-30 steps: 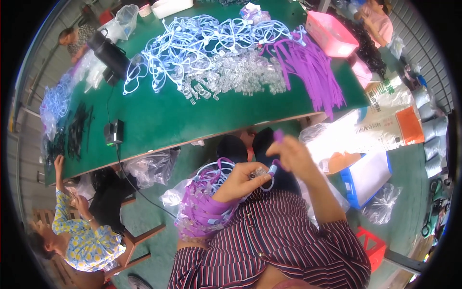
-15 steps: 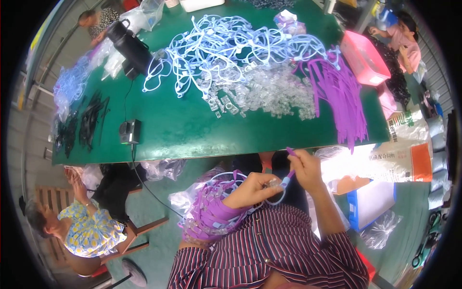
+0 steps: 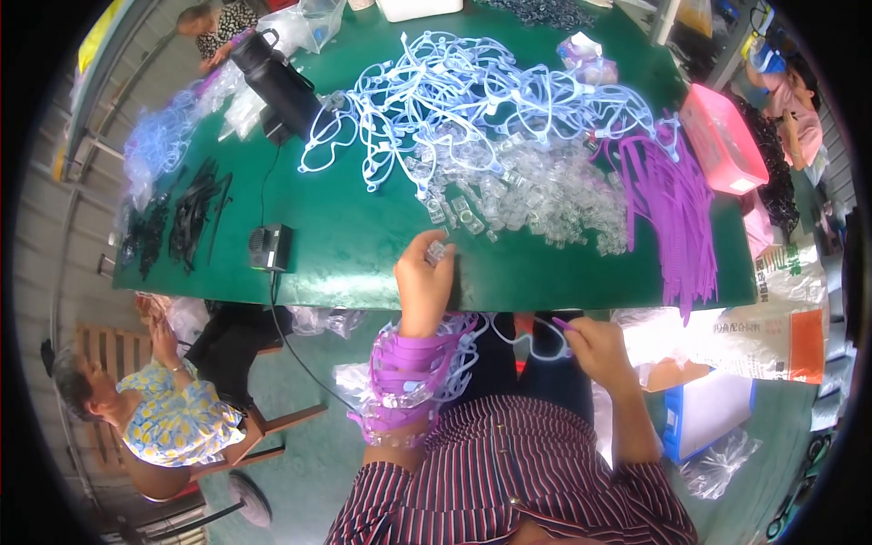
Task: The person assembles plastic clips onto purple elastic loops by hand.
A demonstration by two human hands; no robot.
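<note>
Left hand [image 3: 424, 280] over the near edge of the green table [image 3: 341, 250], thumb and fingers pinched together on a clear clip [image 3: 436, 252]. Right hand [image 3: 596, 351] lower, off the table edge, closed on a purple strap [image 3: 560, 323] at the end of a light-blue frame [image 3: 525, 340], glasses-shaped. Frame hanging below the table edge, between right hand and left forearm [image 3: 397, 455]. Threading of strap through frame end: too small to make out.

Around the forearm, banded straps [image 3: 411, 368] with clear clips; forearm frames [image 3: 461, 368] bunched beside. Ahead on the table, clip pile [image 3: 545, 195], frame tangle [image 3: 490, 86] behind, strap bundle [image 3: 672, 218] to the right.

Likely risks: clip slipping from the fingertips, owing to smallness and a narrow pinch. Strap possibly pulling free, given a one-handed hold. Frame perhaps snagging among forearm loops, with so many so close. Banded straps possibly dragging through loose clips on a longer reach.
</note>
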